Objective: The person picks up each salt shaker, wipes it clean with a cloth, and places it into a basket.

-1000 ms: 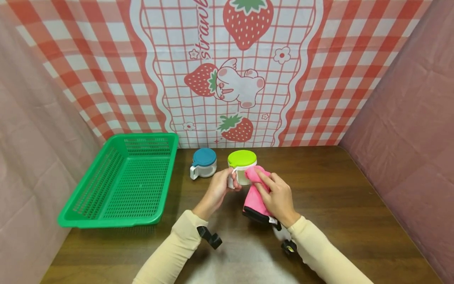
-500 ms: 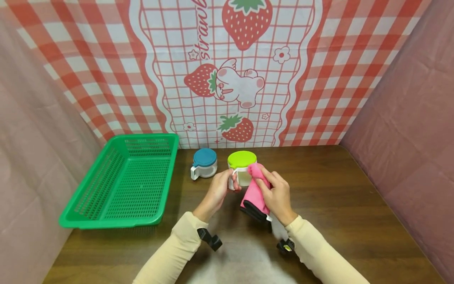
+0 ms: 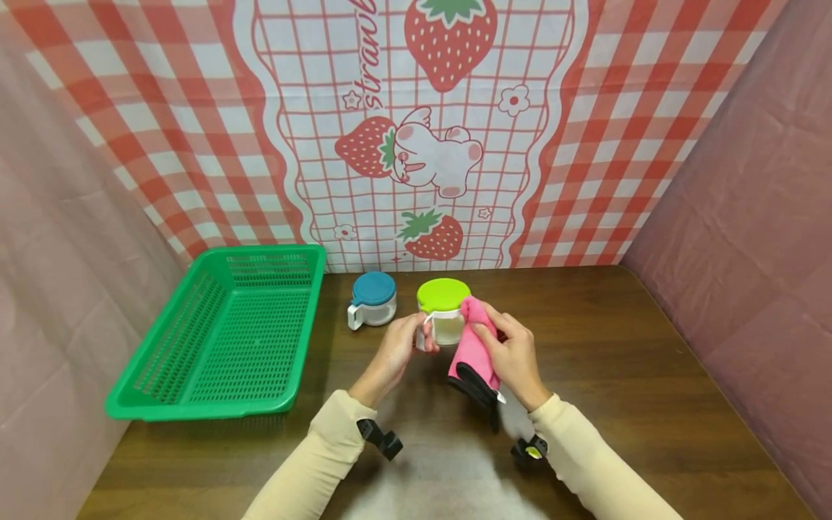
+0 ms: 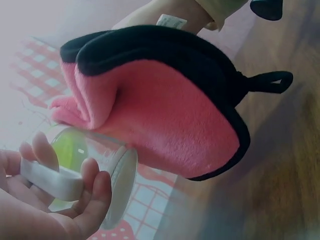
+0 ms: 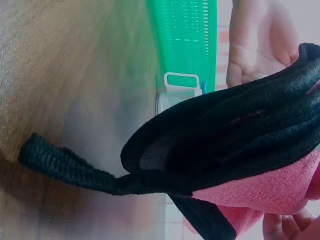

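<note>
My left hand [image 3: 390, 352] grips the white handle [image 4: 52, 181] of a clear lidded jar [image 3: 447, 329], its fingers curled through and around it. The jar has a lime-green lid [image 3: 443, 295] and a white collar. From the right, my right hand [image 3: 516, 357] pinches a folded pink cloth [image 3: 476, 352] against the jar's side, just below the lid. Black trim edges the cloth, and a black hanging loop [image 4: 272, 81] sticks out from one corner. In the right wrist view, the cloth's black edge [image 5: 240, 120] hides most of the jar.
Left of the held jar stands a smaller clear jar with a blue lid [image 3: 373, 289] and white handle. A green perforated basket [image 3: 295, 361] sits at the left of the brown wooden table [image 3: 617, 375]. A strawberry-print cloth backdrop [image 3: 572, 180] rises behind the table.
The pink cloth has shifted from the jar's front toward its right side, and its folded lower end has swung. The green-lidded jar has come slightly nearer. My left hand keeps its grip on the handle.
</note>
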### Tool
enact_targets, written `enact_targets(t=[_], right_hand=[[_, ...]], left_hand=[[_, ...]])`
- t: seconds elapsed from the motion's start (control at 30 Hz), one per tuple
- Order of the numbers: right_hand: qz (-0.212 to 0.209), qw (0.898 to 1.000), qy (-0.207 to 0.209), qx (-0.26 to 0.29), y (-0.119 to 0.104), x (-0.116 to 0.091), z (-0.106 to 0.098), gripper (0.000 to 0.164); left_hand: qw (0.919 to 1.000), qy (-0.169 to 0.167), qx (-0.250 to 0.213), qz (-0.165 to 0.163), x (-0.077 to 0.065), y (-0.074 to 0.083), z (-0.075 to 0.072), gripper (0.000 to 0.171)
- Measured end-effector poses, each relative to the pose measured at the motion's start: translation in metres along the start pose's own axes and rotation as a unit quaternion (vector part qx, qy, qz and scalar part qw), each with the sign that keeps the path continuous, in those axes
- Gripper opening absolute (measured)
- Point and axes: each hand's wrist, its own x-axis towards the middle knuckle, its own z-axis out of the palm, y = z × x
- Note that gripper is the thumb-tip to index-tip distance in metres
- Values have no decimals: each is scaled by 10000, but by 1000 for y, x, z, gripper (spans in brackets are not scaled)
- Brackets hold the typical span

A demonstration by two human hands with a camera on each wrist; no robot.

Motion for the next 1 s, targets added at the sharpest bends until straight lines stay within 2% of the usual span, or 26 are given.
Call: enact_targets(t=[0.23,0.4,0.67,1.0], right_hand=[[807,9950,-443,390,-2,10,-7,38],[1076,9912,-568,514,-2,12,-8,38],[1019,9926,-527,402,-4,8,-6,38],[686,9964,-430,242,-5,-2,0,39]], left_hand=[[9996,-259,89,-21,-1,4,-9,31],[9995,-301,58,-74,-1,6,-11,31],[9997,-158,-92,-183,0,5,-10,31],[9992,19,-284,-273,0,1,-9,32]])
